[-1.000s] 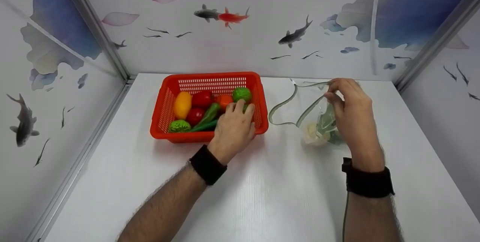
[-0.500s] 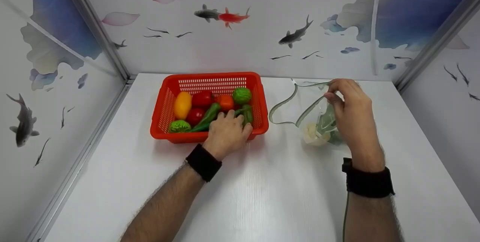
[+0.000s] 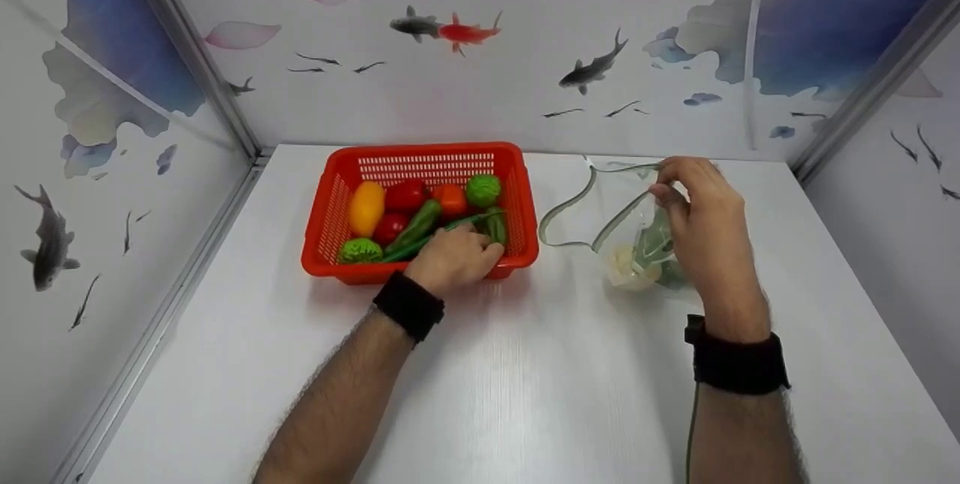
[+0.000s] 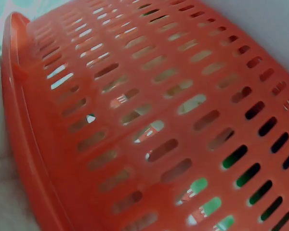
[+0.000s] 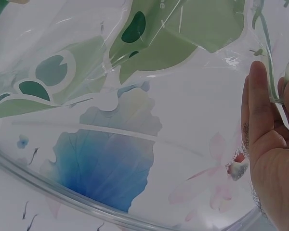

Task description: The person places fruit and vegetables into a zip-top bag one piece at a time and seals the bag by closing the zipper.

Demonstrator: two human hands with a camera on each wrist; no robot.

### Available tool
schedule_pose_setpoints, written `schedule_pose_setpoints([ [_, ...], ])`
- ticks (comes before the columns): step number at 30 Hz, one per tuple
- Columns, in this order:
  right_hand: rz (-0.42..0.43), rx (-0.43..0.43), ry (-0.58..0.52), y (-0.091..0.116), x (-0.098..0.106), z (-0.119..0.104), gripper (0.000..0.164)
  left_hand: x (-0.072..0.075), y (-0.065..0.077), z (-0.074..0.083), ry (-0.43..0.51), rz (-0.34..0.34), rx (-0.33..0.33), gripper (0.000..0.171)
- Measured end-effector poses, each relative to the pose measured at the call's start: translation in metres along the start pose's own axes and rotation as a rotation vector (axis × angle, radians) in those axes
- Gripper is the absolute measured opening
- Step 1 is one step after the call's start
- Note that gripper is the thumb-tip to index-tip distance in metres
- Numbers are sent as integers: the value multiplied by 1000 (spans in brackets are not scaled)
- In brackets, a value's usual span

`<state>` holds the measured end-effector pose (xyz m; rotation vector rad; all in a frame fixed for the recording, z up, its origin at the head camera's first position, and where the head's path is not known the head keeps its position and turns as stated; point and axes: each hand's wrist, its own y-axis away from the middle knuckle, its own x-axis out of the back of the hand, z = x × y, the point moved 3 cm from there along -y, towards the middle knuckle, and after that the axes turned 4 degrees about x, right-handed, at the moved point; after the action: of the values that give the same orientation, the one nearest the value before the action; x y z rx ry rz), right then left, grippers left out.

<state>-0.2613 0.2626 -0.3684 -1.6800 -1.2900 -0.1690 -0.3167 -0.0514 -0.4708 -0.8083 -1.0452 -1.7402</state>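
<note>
My left hand (image 3: 452,257) reaches over the front rim of a red plastic basket (image 3: 319,217), fingers curled round a long thin green vegetable (image 3: 409,250) lying slantwise. My fingertips are hidden. In the left wrist view the basket's slotted wall (image 4: 130,120) hides the grasp. My right hand (image 3: 705,225) pinches the green-edged mouth of a clear plastic bag (image 3: 651,244), holding it partly open. A pale cream lump (image 3: 624,266) sits low in the bag. The right wrist view shows the printed bag (image 5: 183,43) beside my right hand (image 5: 274,139).
Also in the basket are a yellow mango-like fruit (image 3: 367,208), a red pepper (image 3: 406,195), a round red piece (image 3: 391,229), an orange-red piece (image 3: 451,200) and several green vegetables (image 3: 483,190). Printed wall panels (image 3: 480,94) stand behind the white table (image 3: 525,394).
My left hand has moved from the basket's right side left and towards the front rim, its fingers curling round the long green vegetable, which now shows more. My right hand and bag stay put.
</note>
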Motion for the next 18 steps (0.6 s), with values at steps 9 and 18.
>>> schedule_pose_setpoints([
  [9, 7, 15, 13, -1, 1, -1, 15, 2, -2, 1, 16, 149, -74, 46],
  [18, 18, 18, 3, 0, 0, 1, 16, 10, -2, 10, -101, 317, -201, 29],
])
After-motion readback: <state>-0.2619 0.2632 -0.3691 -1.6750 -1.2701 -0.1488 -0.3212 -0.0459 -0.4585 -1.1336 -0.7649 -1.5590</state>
